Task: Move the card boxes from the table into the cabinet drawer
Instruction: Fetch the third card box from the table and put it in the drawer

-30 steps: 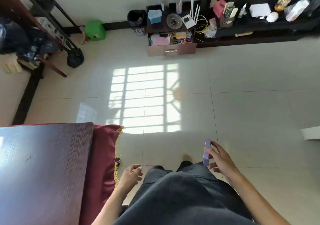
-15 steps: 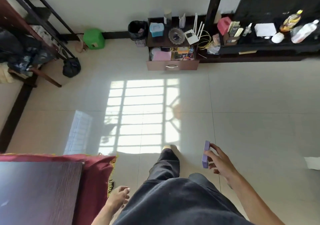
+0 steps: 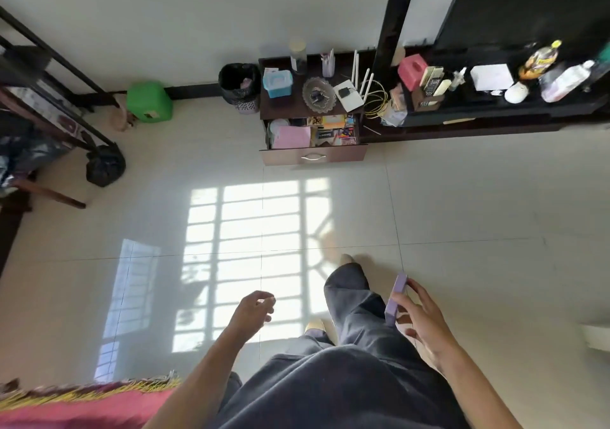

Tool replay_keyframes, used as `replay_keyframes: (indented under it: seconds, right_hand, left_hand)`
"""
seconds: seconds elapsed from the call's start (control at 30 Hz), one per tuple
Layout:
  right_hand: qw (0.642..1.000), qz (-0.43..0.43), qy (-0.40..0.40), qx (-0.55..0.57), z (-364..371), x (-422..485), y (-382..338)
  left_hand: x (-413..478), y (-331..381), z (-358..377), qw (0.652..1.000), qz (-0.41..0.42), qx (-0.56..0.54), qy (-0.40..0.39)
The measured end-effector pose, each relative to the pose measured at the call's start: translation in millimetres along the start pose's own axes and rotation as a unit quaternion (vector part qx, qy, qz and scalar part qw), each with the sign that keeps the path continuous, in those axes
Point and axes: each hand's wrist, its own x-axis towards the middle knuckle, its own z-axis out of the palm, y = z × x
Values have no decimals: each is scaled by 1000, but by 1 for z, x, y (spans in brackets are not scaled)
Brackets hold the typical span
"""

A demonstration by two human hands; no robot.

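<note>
- With right hand [image 3: 425, 326] at 5 o'clock, gripping a purple box [image 3: 396, 298] on edge, fingers curled round it.
- With left hand [image 3: 252, 309] at 6 o'clock, holding nothing; loosely curled and swung further forward than a moment ago.
- No longer showing the tabletop; only a red cloth [image 3: 82, 405] fringe remaining at 7 o'clock.
- Standing larger and nearer at 12 o'clock than before: the open drawer [image 3: 313, 157], already holding papers and small packs.
- Judged mid-carry: box off the tabletop but well apart from the drawer.
- Left to do, probably: closing the gap, then lowering the box into a free spot.
</note>
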Motion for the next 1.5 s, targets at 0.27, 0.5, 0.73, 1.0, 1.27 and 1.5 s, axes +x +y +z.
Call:
replay_keyframes:
  seconds: [0.27,0.5,0.73,1.0,1.27,1.5]
  right_hand:
    - [1000,-12,-1,-21,-11,98,-110]
    - [994,-15,-55,-93,4,171,-214]
    - [991,-28,-50,-122,46,234,-301]
    - [993,-26,-31,-110,89,284,-387]
    - [995,-16,-51,-89,94,342,-452]
    - [991,-2,-69,-117,68,416,-517]
  left_hand:
    - [46,79,-18,998,-53,-18,23]
    - [82,100,-51,993,-104,-18,46]
    - [151,139,-107,993,-109,42,33]
    - [255,259,-176,992,-122,-11,9]
    - [342,405,-191,998,-39,-54,-13]
    - [372,464,-175,996,-79,-33,-2]
